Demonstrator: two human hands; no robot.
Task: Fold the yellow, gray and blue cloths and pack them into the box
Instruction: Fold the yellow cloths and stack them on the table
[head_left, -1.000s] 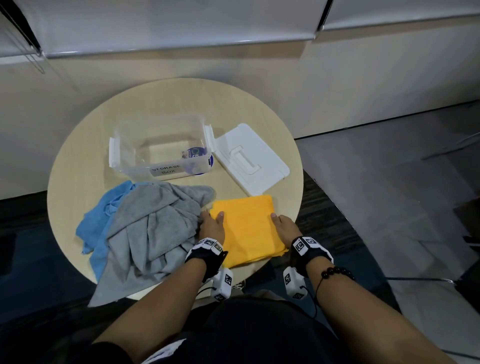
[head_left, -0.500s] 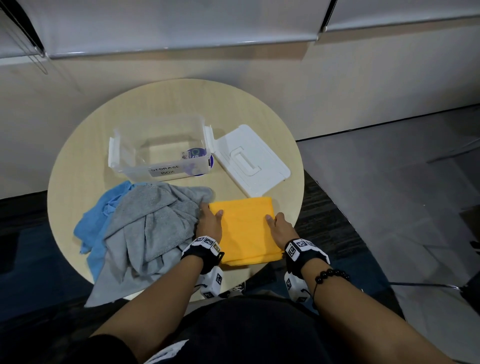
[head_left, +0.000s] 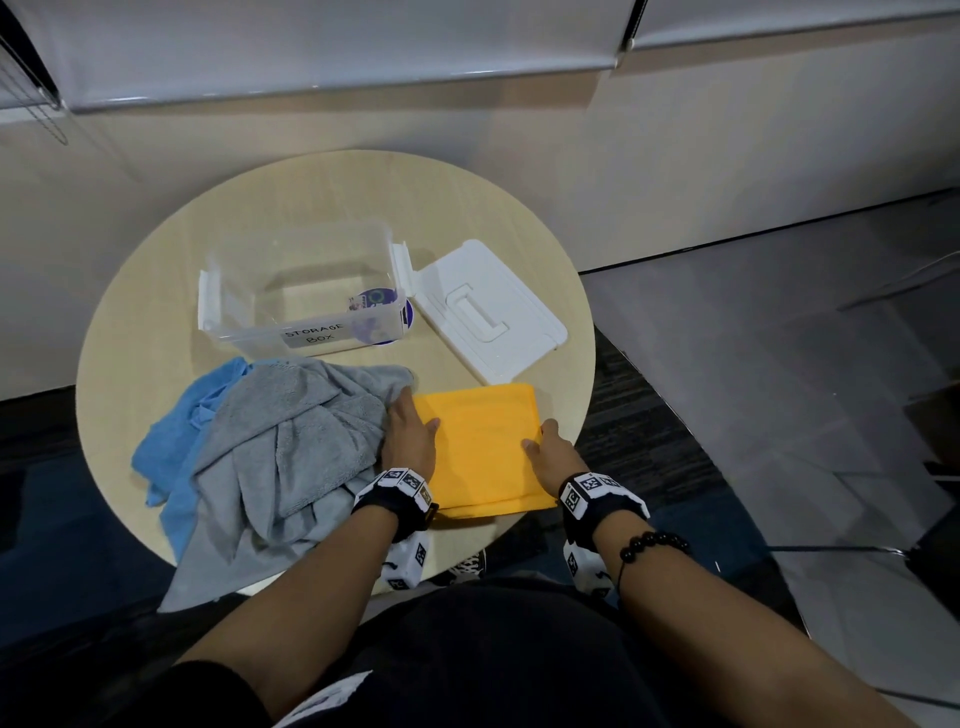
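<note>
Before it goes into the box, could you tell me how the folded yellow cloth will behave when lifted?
Probably floppy: the yellow cloth lies in flat soft layers, so lifted by one edge it would likely sag and unfold. It looks light; lifting from both sides, where the left hand and right hand rest, should keep the fold.

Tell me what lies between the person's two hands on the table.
The folded yellow cloth lies between the left hand and the right hand, each touching one side edge; the head view shows this.
</note>
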